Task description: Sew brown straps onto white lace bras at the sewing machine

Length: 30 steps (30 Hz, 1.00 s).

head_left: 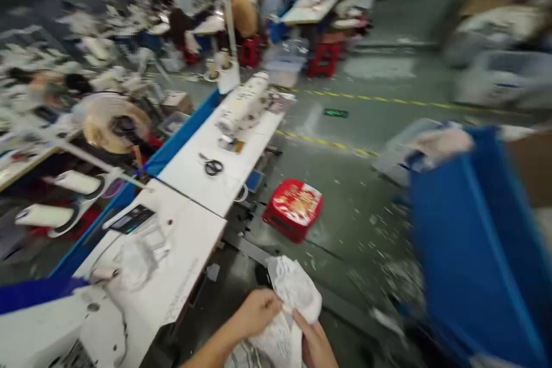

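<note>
A bunched piece of white fabric (297, 287) hangs between my two hands, low in the view over the floor beside the table edge. My left hand (257, 311) pinches its near edge, with fingers curled and pressed together. On the other side, my right hand (314, 340) grips the cloth with the thumb lying on top of it. Part of the fabric falls down toward my lap, where striped cloth (244, 355) also shows. The fabric's exact kind cannot be made out.
White sewing tables (190, 230) run along the left, bearing a sewing machine (245, 103), black scissors (212, 167) and a dark phone-like device (133, 218). A red stool (293, 210) stands ahead. Blue bin (457, 241) at right. Scraps litter the floor; people sit farther off.
</note>
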{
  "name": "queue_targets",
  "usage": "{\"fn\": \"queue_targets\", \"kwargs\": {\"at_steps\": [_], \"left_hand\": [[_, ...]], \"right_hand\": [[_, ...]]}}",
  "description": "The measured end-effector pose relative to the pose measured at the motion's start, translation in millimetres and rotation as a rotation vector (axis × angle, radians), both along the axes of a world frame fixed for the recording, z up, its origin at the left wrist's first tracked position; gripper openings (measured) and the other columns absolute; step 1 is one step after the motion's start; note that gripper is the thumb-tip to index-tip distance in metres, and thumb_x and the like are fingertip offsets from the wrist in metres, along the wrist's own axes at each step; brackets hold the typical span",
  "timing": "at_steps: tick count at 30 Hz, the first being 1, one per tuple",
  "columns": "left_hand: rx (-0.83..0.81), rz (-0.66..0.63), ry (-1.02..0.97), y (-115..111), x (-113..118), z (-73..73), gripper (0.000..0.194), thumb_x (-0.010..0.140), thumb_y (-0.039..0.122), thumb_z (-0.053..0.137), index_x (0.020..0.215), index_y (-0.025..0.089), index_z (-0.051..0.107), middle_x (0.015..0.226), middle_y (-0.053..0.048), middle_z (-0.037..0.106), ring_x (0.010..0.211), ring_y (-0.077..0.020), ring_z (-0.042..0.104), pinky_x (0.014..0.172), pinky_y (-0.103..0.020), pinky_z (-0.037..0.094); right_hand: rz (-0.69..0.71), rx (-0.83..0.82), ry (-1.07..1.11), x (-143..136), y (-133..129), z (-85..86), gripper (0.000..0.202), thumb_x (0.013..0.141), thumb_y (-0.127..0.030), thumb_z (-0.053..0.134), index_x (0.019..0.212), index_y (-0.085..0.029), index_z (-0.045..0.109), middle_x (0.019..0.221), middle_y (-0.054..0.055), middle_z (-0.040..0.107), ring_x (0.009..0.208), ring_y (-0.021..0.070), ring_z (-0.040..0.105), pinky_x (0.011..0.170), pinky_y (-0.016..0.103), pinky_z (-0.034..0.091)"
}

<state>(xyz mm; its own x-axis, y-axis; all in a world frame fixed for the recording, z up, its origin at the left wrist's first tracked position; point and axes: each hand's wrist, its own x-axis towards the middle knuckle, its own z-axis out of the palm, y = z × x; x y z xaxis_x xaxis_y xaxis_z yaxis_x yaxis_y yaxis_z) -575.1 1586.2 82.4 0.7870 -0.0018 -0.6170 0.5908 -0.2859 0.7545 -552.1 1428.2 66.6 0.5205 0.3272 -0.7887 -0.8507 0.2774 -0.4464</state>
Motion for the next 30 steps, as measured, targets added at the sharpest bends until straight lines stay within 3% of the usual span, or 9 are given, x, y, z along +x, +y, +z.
{"fn": "queue_targets", "kwargs": {"at_steps": [5, 10, 14, 18, 23, 26, 30], "left_hand": [[-0.031, -0.333, -0.074, -45, 92, 15.1, 0.042, 0.091, 0.049, 0.051, 0.064, 0.019, 0.041, 0.062, 0.005, 0.041, 0.063, -0.0106, 0.036, 0.059, -0.026, 0.027], [-0.106, -0.577, -0.012, -81, 157, 43.0, 0.049, 0.086, 0.063, 0.049, 0.067, 0.017, 0.050, 0.063, 0.003, 0.046, 0.061, -0.0105, 0.039, 0.056, -0.024, 0.029], [-0.246, -0.851, 0.088, -84, 215, 71.5, 0.048, 0.068, 0.060, 0.076, 0.079, 0.014, 0.065, 0.067, 0.001, 0.058, 0.059, -0.0109, 0.048, 0.053, -0.021, 0.033], [-0.249, -1.017, 0.042, -86, 272, 107.9, 0.040, 0.073, 0.054, 0.075, 0.074, 0.015, 0.066, 0.060, 0.003, 0.054, 0.052, -0.0083, 0.042, 0.049, -0.020, 0.028], [-0.086, -1.164, -0.272, -113, 318, 148.9, 0.038, 0.081, 0.052, 0.067, 0.069, 0.017, 0.063, 0.060, 0.004, 0.051, 0.055, -0.0090, 0.042, 0.052, -0.020, 0.029], [-0.055, -1.198, -0.337, -128, 341, 159.1, 0.038, 0.082, 0.053, 0.065, 0.069, 0.018, 0.062, 0.061, 0.003, 0.053, 0.055, -0.0093, 0.042, 0.053, -0.021, 0.030], [-0.077, -1.201, -0.338, -142, 379, 153.6, 0.038, 0.086, 0.053, 0.062, 0.073, 0.017, 0.064, 0.062, 0.003, 0.054, 0.055, -0.0092, 0.043, 0.052, -0.021, 0.030]], "right_hand": [[-0.436, -0.012, 0.076, 22, -43, 19.5, 0.072, 0.063, -0.044, 0.089, 0.126, -0.019, 0.065, 0.115, 0.010, 0.076, 0.110, 0.0307, 0.070, 0.093, 0.040, 0.057], [-0.696, -0.023, -0.025, 47, -68, 42.0, 0.056, 0.071, -0.040, 0.082, 0.122, -0.022, 0.066, 0.117, 0.006, 0.075, 0.113, 0.0264, 0.069, 0.094, 0.037, 0.057], [-0.903, -0.061, -0.182, 70, -87, 65.3, 0.049, 0.074, -0.038, 0.079, 0.119, -0.023, 0.066, 0.118, 0.003, 0.075, 0.110, 0.0228, 0.069, 0.093, 0.036, 0.058], [-0.979, -0.073, -0.307, 93, -100, 89.1, 0.044, 0.078, -0.037, 0.077, 0.119, -0.025, 0.066, 0.120, 0.002, 0.073, 0.108, 0.0205, 0.070, 0.091, 0.033, 0.058], [-1.031, -0.049, -0.448, 119, -111, 109.5, 0.048, 0.084, -0.038, 0.072, 0.129, -0.028, 0.062, 0.128, 0.003, 0.070, 0.112, 0.0205, 0.068, 0.095, 0.034, 0.057], [-1.039, -0.023, -0.459, 140, -122, 114.5, 0.049, 0.086, -0.039, 0.070, 0.132, -0.028, 0.060, 0.130, 0.004, 0.068, 0.119, 0.0225, 0.065, 0.097, 0.037, 0.057], [-1.031, 0.016, -0.473, 182, -141, 114.3, 0.050, 0.088, -0.039, 0.069, 0.135, -0.026, 0.058, 0.131, 0.005, 0.068, 0.124, 0.0238, 0.062, 0.102, 0.040, 0.055]]}}
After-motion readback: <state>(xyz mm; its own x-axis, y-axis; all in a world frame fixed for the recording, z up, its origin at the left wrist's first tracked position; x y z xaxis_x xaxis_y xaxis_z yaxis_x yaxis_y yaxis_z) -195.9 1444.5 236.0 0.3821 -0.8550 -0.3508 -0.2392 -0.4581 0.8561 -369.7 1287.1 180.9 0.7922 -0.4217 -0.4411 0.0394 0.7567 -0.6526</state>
